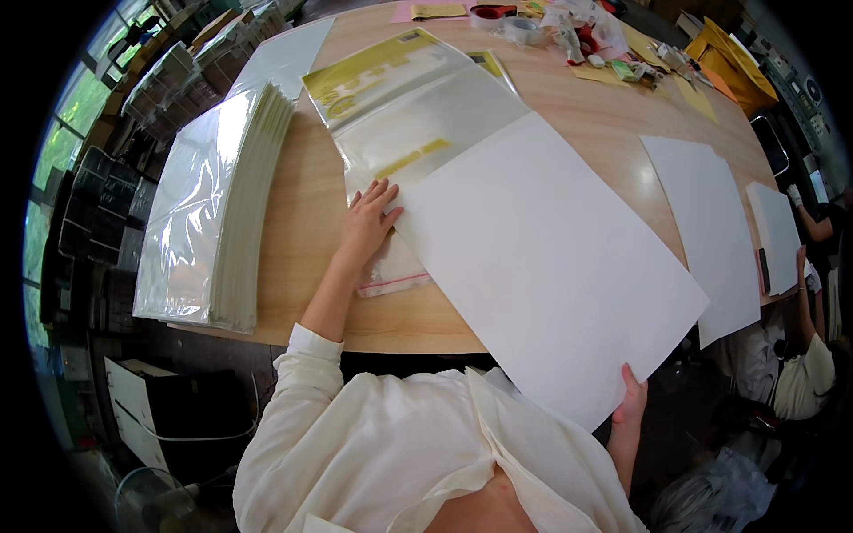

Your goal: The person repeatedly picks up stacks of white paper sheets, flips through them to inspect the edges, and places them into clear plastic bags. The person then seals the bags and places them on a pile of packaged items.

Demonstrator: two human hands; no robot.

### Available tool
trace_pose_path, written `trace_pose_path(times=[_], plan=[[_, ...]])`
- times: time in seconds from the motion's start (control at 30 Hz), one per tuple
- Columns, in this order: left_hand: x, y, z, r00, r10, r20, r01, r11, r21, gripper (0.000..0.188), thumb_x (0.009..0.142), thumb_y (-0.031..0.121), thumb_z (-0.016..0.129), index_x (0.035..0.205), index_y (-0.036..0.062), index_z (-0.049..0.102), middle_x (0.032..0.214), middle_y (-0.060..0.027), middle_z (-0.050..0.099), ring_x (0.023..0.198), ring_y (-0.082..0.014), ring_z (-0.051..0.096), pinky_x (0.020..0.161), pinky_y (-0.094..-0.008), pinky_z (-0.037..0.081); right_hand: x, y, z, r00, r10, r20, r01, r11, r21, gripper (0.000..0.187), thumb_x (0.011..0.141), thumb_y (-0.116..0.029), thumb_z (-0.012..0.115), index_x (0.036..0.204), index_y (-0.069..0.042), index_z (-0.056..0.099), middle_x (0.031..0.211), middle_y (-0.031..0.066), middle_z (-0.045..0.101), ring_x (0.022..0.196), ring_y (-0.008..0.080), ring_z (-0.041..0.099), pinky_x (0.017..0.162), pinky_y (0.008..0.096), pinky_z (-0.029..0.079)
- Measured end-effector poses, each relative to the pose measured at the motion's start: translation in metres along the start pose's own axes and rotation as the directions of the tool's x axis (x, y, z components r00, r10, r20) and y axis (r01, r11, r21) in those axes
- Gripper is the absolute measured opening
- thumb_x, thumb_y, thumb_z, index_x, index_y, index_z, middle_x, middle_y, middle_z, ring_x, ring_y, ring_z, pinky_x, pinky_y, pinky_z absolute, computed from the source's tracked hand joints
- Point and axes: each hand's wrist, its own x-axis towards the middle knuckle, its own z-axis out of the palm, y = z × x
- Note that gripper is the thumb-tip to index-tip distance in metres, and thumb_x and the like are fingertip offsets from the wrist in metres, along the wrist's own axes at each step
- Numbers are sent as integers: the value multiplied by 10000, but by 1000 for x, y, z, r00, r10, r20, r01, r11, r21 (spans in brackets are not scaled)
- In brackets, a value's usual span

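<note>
A large white paper sheet [551, 258] lies slantwise in front of me, its far left end over a clear plastic bag [426, 120] with yellow printing. My right hand [631, 397] grips the sheet's near right edge, thumb on top and fingers hidden underneath. At the sheet's left corner, my left hand [369, 222] rests on the bag with fingers spread and thumb by the paper's edge. A red-striped strip [395, 282] of the bag's near end shows below that hand. Whether the sheet's end is inside the bag or on top I cannot tell.
A thick stack of plastic-wrapped sheets [209, 213] stands at the left. More white sheets [706, 231] lie at the right, near a white paper stack [773, 235] and another person's arm [817, 226]. Tape rolls [522, 32] and small clutter sit at the table's far side.
</note>
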Motion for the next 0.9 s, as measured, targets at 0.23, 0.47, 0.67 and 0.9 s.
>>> trace_pose_path(times=[0.23,0.47,0.67,0.9], plan=[[-2,3,-1,1000,-5,-10,5,1000,1,384,895,288,578,1233,105,583,1361,-96,482,1312,-248,385,1099,-406,290,-10,0,8,1000,-10,-6,10,1000,14,414,874,-39,570,1264,49,463,1211,149,552,1079,261,553,918,371,448],[1,0,1,997,29,-72,-27,999,31,348,839,273,639,1129,81,634,1274,-100,555,1248,-269,452,1058,-423,330,-4,0,-5,998,-58,23,58,998,-27,391,880,-46,573,1249,39,478,1181,139,570,1052,249,569,899,364,460],[31,10,7,961,232,-149,-230,973,30,278,775,214,684,1006,63,647,1148,-113,609,1098,-297,544,935,-419,432,-7,-10,3,997,-70,42,71,997,-16,384,870,-43,586,1231,49,492,1170,135,577,1053,242,567,905,356,453],[80,41,40,977,214,-24,-214,977,-19,237,772,135,655,981,27,628,1068,-156,618,972,-346,591,821,-406,491,-1,-4,-6,997,-76,7,76,995,-62,414,868,-47,592,1256,34,474,1189,133,568,1062,251,562,899,364,458]])
